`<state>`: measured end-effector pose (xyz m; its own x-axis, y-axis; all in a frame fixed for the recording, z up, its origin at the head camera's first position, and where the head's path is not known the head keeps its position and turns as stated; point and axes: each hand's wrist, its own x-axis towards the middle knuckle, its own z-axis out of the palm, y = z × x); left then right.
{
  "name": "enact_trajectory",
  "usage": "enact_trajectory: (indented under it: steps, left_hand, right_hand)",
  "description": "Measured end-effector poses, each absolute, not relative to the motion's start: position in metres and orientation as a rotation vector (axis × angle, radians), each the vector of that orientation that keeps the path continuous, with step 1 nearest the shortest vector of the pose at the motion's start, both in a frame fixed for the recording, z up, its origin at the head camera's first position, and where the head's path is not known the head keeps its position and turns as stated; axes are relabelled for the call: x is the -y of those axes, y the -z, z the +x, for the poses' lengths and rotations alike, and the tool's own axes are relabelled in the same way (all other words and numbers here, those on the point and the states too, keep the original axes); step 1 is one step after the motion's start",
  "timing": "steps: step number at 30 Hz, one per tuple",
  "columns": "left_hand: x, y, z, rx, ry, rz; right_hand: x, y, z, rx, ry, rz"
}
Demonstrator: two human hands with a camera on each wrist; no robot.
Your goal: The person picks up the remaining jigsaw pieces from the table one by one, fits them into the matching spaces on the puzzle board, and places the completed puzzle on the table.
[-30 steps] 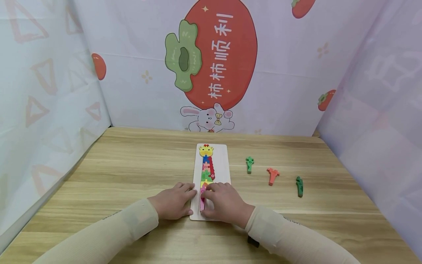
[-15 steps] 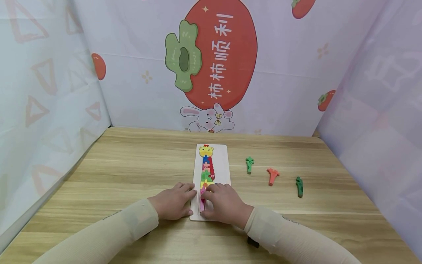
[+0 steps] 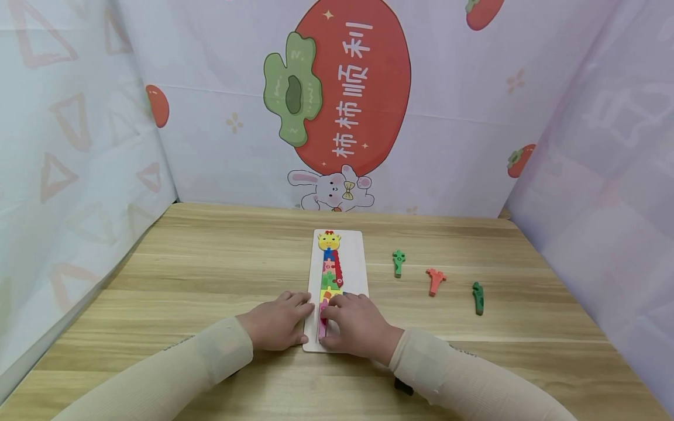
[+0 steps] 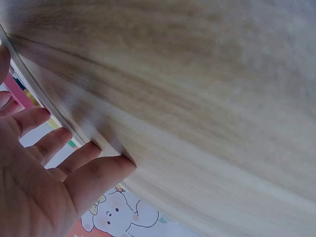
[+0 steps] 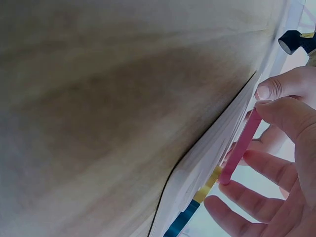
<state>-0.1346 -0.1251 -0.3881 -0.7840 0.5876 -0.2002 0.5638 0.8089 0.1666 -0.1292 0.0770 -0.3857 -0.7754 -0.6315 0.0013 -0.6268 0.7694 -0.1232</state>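
In the head view a pale wooden puzzle board (image 3: 354, 257) lies on the table, with a giraffe's yellow head (image 3: 329, 241) at its far end. Below the head runs a neck of blue, pink, green and yellow pieces, with a red mane piece (image 3: 338, 270) alongside. My right hand (image 3: 360, 324) pinches a pink puzzle piece (image 5: 241, 146) lengthwise, thumb at its near end and fingers toward its far end. That piece lies over the board's lower left part. My left hand (image 3: 279, 321) rests against the board's left edge, fingertips touching it, fingers relaxed and spread.
To the board's right lie three loose puzzle pieces: a green one (image 3: 398, 263), an orange-red one (image 3: 435, 282) and a dark green one (image 3: 478, 298). Printed cloth walls (image 3: 237, 158) stand around the wooden table (image 3: 210, 251) at the back and sides.
My right hand has shifted very slightly toward me, and a little more of the yellow piece shows. My left hand and the loose pieces stay where they were.
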Motion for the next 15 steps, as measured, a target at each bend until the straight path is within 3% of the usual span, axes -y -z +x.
enact_trajectory:
  steps: [15]
  left_hand:
    - [0.1247,0.3879,-0.1355,-2.744,-0.163,0.866]
  right_hand:
    - [-0.0743,0.385,-0.1295,-2.898,0.132,-1.021]
